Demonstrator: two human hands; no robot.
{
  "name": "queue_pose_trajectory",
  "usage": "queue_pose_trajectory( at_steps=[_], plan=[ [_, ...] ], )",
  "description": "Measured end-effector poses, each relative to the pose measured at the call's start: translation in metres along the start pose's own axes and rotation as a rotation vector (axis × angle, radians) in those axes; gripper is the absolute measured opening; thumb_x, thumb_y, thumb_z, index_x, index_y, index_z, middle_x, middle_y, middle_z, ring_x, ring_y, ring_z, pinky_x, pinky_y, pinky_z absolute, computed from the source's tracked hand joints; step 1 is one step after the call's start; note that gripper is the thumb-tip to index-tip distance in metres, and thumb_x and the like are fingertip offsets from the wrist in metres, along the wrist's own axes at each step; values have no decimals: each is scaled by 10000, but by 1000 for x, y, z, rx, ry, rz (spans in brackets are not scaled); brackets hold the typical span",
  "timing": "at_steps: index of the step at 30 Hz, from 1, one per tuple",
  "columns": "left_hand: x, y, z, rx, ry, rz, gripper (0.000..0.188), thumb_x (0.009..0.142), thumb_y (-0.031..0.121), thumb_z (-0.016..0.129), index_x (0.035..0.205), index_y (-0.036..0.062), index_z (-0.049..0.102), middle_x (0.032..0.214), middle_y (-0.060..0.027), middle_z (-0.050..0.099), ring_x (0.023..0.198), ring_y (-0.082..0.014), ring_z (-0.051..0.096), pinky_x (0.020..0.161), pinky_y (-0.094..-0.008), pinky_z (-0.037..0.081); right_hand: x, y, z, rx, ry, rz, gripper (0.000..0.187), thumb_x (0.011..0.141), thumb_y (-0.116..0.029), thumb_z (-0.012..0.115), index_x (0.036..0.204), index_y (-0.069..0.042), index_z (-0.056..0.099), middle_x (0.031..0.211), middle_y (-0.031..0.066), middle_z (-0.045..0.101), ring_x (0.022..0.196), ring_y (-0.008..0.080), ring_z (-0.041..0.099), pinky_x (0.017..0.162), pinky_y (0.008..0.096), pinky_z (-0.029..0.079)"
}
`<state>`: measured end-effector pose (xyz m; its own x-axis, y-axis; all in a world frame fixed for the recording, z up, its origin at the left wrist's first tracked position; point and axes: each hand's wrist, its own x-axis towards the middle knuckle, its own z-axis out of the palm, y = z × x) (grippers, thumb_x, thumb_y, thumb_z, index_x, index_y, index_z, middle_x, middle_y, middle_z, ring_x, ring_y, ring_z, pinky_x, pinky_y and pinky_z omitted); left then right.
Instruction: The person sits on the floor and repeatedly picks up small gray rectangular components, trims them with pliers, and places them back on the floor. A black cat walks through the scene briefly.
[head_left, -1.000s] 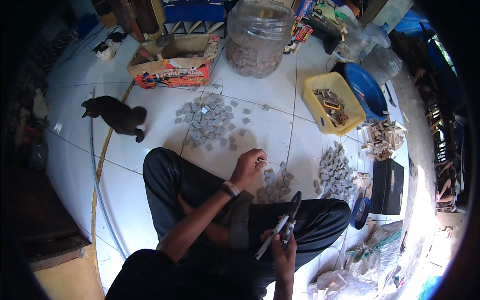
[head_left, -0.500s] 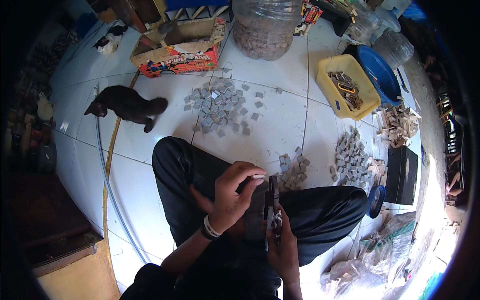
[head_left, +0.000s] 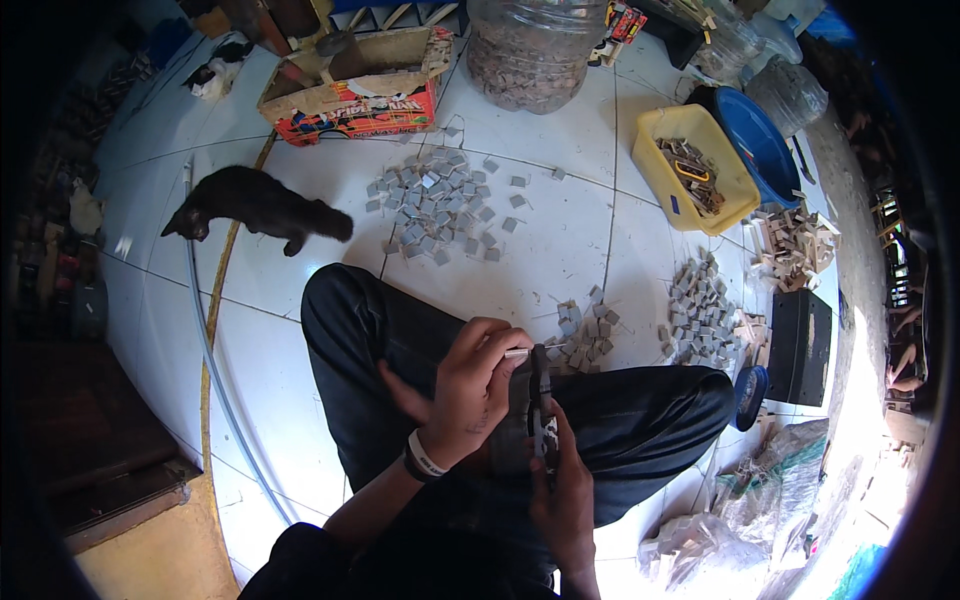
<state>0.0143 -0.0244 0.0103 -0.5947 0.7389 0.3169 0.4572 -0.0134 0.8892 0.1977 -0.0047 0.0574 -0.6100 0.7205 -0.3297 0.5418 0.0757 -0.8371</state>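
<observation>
My left hand (head_left: 470, 390) pinches a small flat grey-white piece (head_left: 517, 353) between thumb and fingertips, held out edge-on above my lap. A thin wire sticks out from it toward the right. My right hand (head_left: 567, 500) is wrapped round a dark pair of pliers (head_left: 541, 385), whose upper end stands beside the piece and meets the wire. Whether the jaws are closed on the wire cannot be made out. Just beyond my right leg lies a small pile of grey square pieces with thin wires (head_left: 588, 335).
Similar pieces lie in a wide scatter (head_left: 440, 205) ahead and a denser pile (head_left: 705, 310) at right. A yellow tub (head_left: 650, 185), blue basin (head_left: 765, 150) and wood offcuts (head_left: 795, 245) stand beyond. A dark cat (head_left: 255, 200) stands by a grey pipe (head_left: 215, 375) at left.
The pliers and right hand have shifted slightly, with the upper end closer to my left fingertips. The left hand keeps its pinch. The dark cat has moved a little.
</observation>
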Motion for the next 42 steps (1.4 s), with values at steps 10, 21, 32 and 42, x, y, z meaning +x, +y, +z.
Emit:
queue_pose_trajectory(
  at_steps=[10,21,32,42],
  plan=[
    [-3,-2,2,44,20,23,239,917,-140,625,1116,-17,672,1098,-155,639,926,-293,716,810,-336,567,-1,-7,4,9,-26,-43,746,989,98,555,1668,-93,313,1436,315,569,1282,492,627,1014,504,542],
    [-13,-9,-1,54,-17,-34,309,923,-183,559,1182,-25,617,1140,-149,578,941,-267,685,862,-328,546,-2,-9,8,94,-104,-53,779,979,99,546,1680,-47,240,1589,310,470,1480,441,489,1164,453,440],
    [-14,-24,-4,-237,36,-97,221,973,-103,625,1176,-51,693,1168,-146,674,1041,-222,704,953,-315,548,0,-3,8,282,-188,-89,733,1037,28,548,1689,-46,220,1445,266,557,1311,349,609,1090,424,499],
    [-17,-23,-7,-369,130,-182,220,978,-56,694,1182,-39,776,1096,-133,814,973,-140,762,868,-249,602,-1,-6,42,-289,-16,-52,882,920,136,580,1696,-126,252,1176,226,547,1015,411,652,897,512,560]
  ],
)
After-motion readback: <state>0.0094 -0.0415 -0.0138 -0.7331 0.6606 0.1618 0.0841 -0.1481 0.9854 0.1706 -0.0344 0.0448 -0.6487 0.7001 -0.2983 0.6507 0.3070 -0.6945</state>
